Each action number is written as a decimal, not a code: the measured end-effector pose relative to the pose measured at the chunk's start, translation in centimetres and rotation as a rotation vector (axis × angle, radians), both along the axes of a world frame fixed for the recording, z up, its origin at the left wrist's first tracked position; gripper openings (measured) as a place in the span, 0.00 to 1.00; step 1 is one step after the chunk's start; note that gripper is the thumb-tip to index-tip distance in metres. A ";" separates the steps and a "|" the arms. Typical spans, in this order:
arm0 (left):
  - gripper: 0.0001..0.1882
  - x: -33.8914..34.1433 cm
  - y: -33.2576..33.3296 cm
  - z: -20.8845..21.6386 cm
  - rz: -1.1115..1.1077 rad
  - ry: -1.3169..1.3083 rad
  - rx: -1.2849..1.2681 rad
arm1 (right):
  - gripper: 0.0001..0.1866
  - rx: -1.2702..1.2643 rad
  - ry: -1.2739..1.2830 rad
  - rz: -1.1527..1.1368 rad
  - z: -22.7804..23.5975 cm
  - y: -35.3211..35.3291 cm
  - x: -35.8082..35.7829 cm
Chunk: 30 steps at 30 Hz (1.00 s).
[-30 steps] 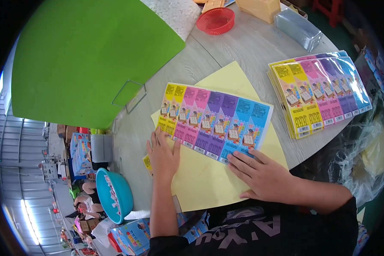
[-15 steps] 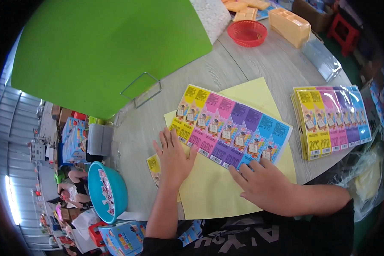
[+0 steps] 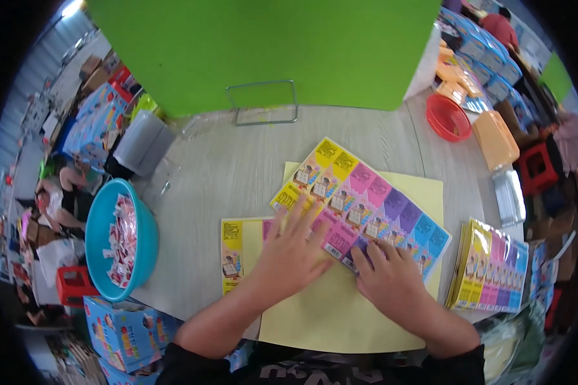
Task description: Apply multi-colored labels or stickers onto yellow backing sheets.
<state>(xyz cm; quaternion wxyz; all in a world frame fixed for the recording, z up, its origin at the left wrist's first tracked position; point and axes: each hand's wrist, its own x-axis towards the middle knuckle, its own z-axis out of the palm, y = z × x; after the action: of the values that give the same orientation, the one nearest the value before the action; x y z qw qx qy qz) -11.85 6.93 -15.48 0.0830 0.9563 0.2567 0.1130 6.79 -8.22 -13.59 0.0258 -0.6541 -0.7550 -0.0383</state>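
Hands flat – L hand (image 3: 289,253) now slid onto the card sheet (image 3: 359,208).
R hand (image 3: 392,279) spread on its lower edge, mid-frame – sheet pinned to yellow paper (image 3: 340,314) on bench (image 3: 225,167).

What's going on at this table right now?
A person has both hands flat on a rainbow-coloured sheet of cards that lies on a yellow paper sheet on the grey table. The left hand presses its near left part, the right hand its near edge. A stack of similar card sheets sits to the right, a blue bowl of small pieces to the left, and a green board stands behind.
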 end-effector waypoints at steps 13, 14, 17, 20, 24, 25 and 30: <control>0.13 -0.3 -1.1 1.0 -0.308 -0.207 0.052 | 0.16 0.187 0.144 -0.037 1.8 -0.1 0.3; 0.13 -0.3 -1.2 1.2 -0.323 -0.228 0.062 | 0.15 0.158 0.154 -0.038 1.8 -0.2 0.4; 0.13 -0.6 -1.3 1.5 -0.326 -0.261 0.102 | 0.11 0.122 0.136 -0.020 1.8 -0.4 0.9; 0.12 0.3 -1.5 1.4 -0.259 -0.290 0.161 | 0.09 0.173 0.127 -0.006 1.8 -0.5 1.1; 0.10 0.5 -1.9 1.2 -0.264 -0.294 0.174 | 0.09 0.210 0.138 0.022 2.0 -0.9 1.2; 0.10 0.4 -2.0 1.2 -0.254 -0.311 0.165 | 0.09 0.216 0.150 0.041 2.0 -1.0 1.3; 0.10 0.3 -2.2 1.1 -0.260 -0.319 0.186 | 0.10 0.201 0.181 0.032 2.2 -1.2 0.8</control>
<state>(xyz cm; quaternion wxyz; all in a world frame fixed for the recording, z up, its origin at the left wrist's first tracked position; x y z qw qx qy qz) -11.59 4.70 -14.39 0.0478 0.9548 0.1037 0.2744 7.64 -9.41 -11.43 0.1599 -0.6367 -0.7524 -0.0541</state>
